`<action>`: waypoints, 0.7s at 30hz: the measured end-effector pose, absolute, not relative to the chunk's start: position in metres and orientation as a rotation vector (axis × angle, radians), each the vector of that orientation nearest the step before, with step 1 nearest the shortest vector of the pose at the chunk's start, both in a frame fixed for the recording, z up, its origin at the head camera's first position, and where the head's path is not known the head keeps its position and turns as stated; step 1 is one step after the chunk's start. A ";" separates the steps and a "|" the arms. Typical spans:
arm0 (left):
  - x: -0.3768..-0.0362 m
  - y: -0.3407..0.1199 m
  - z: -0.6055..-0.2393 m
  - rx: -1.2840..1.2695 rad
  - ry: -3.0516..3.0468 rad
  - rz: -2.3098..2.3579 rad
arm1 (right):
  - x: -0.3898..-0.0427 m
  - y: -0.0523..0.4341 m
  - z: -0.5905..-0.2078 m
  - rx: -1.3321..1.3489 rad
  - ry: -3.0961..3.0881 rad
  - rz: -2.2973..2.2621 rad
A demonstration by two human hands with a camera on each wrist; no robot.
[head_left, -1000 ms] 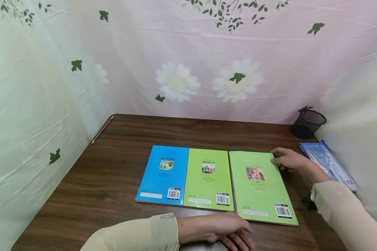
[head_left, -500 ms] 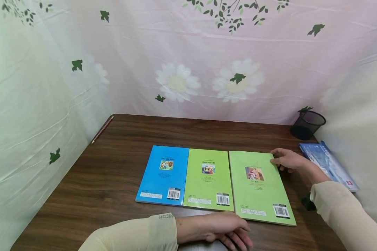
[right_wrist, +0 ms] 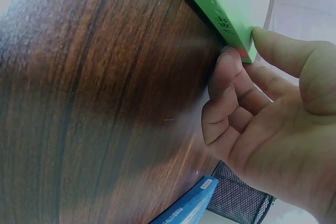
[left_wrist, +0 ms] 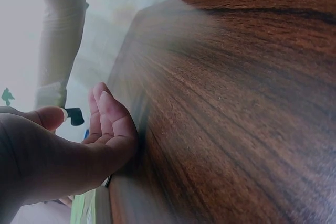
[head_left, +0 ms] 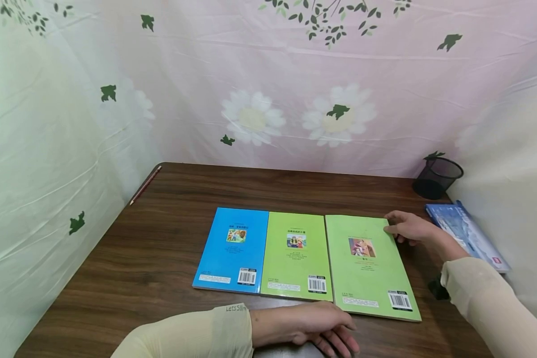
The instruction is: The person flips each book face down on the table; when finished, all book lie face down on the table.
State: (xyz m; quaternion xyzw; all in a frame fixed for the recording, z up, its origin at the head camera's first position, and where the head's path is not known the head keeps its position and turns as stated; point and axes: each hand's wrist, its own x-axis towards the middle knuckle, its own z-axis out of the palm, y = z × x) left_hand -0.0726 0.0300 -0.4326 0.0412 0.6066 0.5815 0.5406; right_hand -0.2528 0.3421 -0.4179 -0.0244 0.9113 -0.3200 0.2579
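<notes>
Three books lie side by side, back covers up, on the dark wooden table (head_left: 152,258): a blue book (head_left: 232,251), a middle green book (head_left: 295,258) and a larger green book (head_left: 367,271) on the right. My right hand (head_left: 394,233) holds the larger book's far right corner. In the right wrist view the thumb lies on the cover and the curled fingers (right_wrist: 226,77) press its edge (right_wrist: 223,22). My left hand (head_left: 335,333) rests flat on the table at the near edge, fingers relaxed (left_wrist: 107,124), holding nothing.
A black mesh pen cup (head_left: 437,176) stands at the far right corner. A blue booklet (head_left: 467,233) lies beside it along the right edge. A pencil (head_left: 145,185) lies at the far left edge. Floral cloth walls close in three sides.
The larger green book has slid slightly left, closer to the middle green book, under my right hand. The left hand has stayed put.
</notes>
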 end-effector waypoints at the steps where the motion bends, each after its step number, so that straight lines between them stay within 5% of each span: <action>1: -0.073 0.030 -0.432 0.097 1.441 1.380 | -0.253 0.342 -0.418 -0.068 2.471 -0.867; 13: -0.077 0.023 -0.432 0.153 1.415 1.365 | -0.251 0.340 -0.417 -0.045 2.483 -0.856; 21: -0.101 -0.029 -0.406 0.491 1.700 1.404 | -0.235 0.338 -0.408 -0.055 2.666 -0.714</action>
